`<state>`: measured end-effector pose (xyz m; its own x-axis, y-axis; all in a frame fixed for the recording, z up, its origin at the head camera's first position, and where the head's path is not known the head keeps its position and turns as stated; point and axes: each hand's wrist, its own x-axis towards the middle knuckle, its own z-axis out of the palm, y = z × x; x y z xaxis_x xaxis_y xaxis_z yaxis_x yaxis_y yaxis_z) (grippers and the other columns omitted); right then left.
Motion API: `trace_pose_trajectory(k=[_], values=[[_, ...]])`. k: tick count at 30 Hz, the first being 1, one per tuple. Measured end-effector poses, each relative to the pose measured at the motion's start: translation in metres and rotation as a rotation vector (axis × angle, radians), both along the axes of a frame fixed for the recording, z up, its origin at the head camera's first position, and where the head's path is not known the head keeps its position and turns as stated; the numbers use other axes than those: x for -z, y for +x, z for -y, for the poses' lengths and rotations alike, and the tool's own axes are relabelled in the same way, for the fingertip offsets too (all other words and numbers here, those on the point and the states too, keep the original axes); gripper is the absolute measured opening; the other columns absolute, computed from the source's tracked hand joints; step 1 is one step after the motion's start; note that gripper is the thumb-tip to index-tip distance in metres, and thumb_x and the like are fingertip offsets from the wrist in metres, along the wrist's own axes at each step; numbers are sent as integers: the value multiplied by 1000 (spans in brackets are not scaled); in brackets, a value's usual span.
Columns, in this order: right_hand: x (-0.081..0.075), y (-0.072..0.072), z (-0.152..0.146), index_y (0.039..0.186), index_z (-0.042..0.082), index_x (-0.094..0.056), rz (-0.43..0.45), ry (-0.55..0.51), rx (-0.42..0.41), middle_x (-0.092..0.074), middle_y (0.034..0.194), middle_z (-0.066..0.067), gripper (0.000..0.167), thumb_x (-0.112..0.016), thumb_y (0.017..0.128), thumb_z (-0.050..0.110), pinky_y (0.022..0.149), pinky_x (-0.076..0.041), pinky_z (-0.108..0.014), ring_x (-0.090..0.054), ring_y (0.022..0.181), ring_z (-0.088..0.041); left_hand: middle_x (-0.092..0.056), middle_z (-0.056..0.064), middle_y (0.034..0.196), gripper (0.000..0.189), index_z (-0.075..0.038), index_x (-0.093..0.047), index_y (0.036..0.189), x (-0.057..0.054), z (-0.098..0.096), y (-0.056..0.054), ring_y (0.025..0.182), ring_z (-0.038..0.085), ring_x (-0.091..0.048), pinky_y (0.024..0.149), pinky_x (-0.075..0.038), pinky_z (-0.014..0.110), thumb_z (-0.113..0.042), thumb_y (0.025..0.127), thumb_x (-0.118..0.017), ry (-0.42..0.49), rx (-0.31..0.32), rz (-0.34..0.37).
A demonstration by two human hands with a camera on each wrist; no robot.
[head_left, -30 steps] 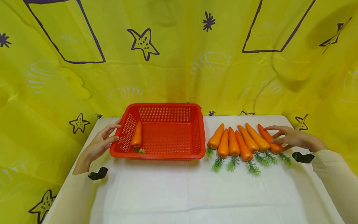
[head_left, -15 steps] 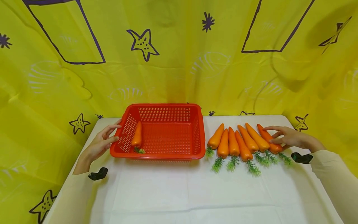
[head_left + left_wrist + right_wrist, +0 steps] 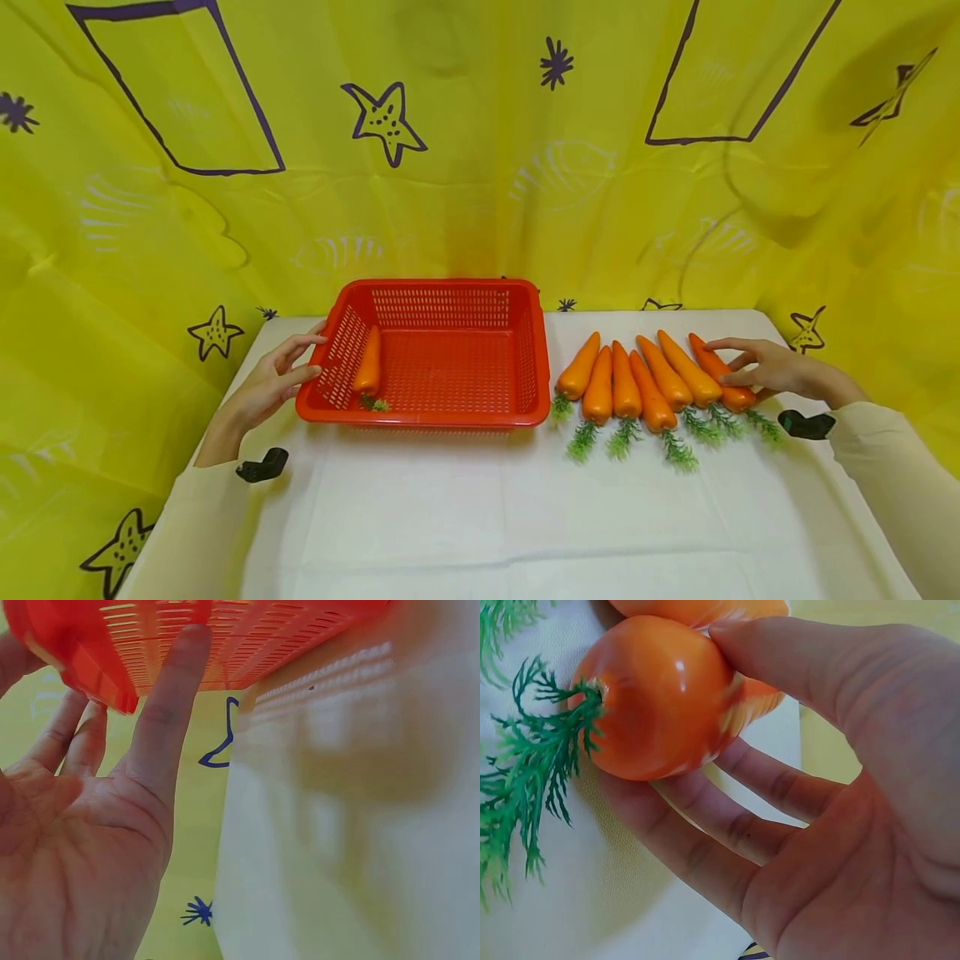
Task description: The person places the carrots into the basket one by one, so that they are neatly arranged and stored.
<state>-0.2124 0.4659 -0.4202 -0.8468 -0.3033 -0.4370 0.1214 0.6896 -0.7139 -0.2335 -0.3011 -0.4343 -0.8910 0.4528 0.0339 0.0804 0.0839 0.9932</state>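
My left hand (image 3: 264, 385) is at the left side of a red plastic basket (image 3: 420, 419), its rather straight fingers touching the wall and rim. In the left wrist view, one straight finger (image 3: 169, 712) lies against the slotted outer wall. A single imitation carrot (image 3: 368, 362) lies inside the basket at the left. My right hand (image 3: 783, 368) holds the rightmost carrot (image 3: 720, 372) of a row on the table. The right wrist view has the thumb on top of this carrot (image 3: 656, 697) and fingers curled beneath its thick end, beside the green leaves.
Several more carrots (image 3: 626, 379) lie side by side right of the basket, their leafy ends toward me. A white cloth covers the table (image 3: 480, 508). Behind it and at both sides hangs a yellow curtain (image 3: 465, 192) with sea-creature drawings.
The head view has shifted very slightly. Both hands, the basket and the carrots keep practically the same places.
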Motion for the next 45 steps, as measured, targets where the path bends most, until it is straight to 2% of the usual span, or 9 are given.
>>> trace_pose_trajectory(k=[2, 10, 14, 18, 24, 31, 36, 45], values=[[0, 0, 0, 155, -4, -29, -10, 3, -4, -51, 128, -38, 71, -68, 99, 16, 75, -60, -39, -64, 96, -27, -8, 4, 173, 42, -1, -44, 146, -3, 0, 1, 153, 37, -12, 93, -54, 28, -2, 105, -53, -41, -1, -4], [-1, 0, 0, 154, -6, -30, -33, 24, -12, -53, 126, -37, 71, -69, 98, 13, 72, -61, -39, -64, 93, -28, -10, 6, 173, 50, -2, -42, 151, -14, -4, 2, 149, 41, -22, 90, -56, 31, -10, 104, -59, -166, -18, -3], [-8, -1, -1, 153, -6, -31, -49, 33, -18, -51, 125, -41, 71, -71, 97, 14, 70, -61, -40, -65, 91, -27, -12, 6, 173, 53, -3, -42, 153, -18, -4, 3, 147, 38, -29, 90, -55, 31, -12, 103, -61, -221, -26, -18], [-19, -1, -2, 153, -5, -30, -61, 44, -26, -47, 127, -45, 72, -71, 98, 15, 70, -62, -41, -67, 90, -27, -13, 5, 172, 56, -4, -41, 155, -20, -4, 4, 148, 43, -27, 91, -54, 34, -14, 104, -61, -263, -20, -26], [-42, 0, 0, 154, 2, -32, -91, 57, -12, -46, 131, -39, 70, -72, 97, 16, 73, -61, -38, -67, 84, -24, -10, 5, 173, 58, -4, -37, 157, -20, -4, 4, 149, 45, -24, 92, -54, 38, -14, 105, -59, -245, -2, -8], [-71, -5, 7, 153, 2, -34, -185, 135, -46, -51, 131, -35, 69, -71, 98, 19, 69, -59, -35, -65, 81, -21, -8, 5, 173, 58, -3, -35, 158, -20, -3, 5, 148, 46, -24, 91, -55, 36, -16, 106, -58, -224, 3, -3], [-90, -7, 16, 155, 3, -34, -222, 135, -47, -53, 130, -34, 68, -70, 99, 18, 67, -58, -35, -66, 80, -21, -8, 5, 173, 58, -3, -36, 158, -20, -4, 5, 148, 46, -24, 90, -55, 36, -15, 105, -58, -221, -6, 1], [-105, -13, 40, 158, 5, -34, -244, 168, -79, -56, 131, -28, 71, -71, 99, 21, 71, -59, -35, -68, 86, -22, -9, 5, 173, 57, -3, -36, 157, -19, -5, 6, 147, 45, -26, 89, -56, 35, -14, 105, -58, -228, -13, -8]])
